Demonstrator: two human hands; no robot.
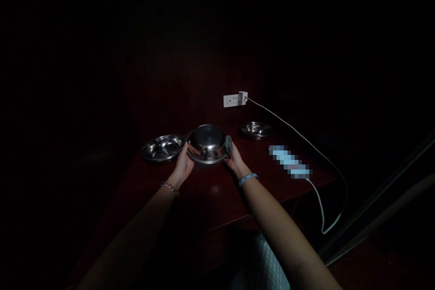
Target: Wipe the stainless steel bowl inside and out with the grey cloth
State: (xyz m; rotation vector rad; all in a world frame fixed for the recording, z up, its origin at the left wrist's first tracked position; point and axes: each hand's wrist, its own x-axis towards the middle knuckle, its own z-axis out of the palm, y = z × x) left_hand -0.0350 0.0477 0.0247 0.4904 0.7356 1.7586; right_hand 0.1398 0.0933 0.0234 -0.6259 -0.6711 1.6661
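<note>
Between my two hands is a shiny metal basin [206, 142], turned so its flat underside faces up and toward me. My left hand [183, 165] grips its left rim, fingers partly hidden behind it. On the other side my right hand [234, 157] is closed on a dark grey cloth [228, 146], which is pressed against the basin's right edge. A second metal basin [163, 148] lies open side up on the table just left of my left hand. Farther back on the right rests a smaller metal bowl [256, 130], also open side up.
The dark red table [214, 199] ends on the right near a blurred-out bright device [290, 162]. A white cable [322, 217] loops past the table edge and up to a charger [242, 98] in the wall socket [231, 100]. The surroundings are very dark.
</note>
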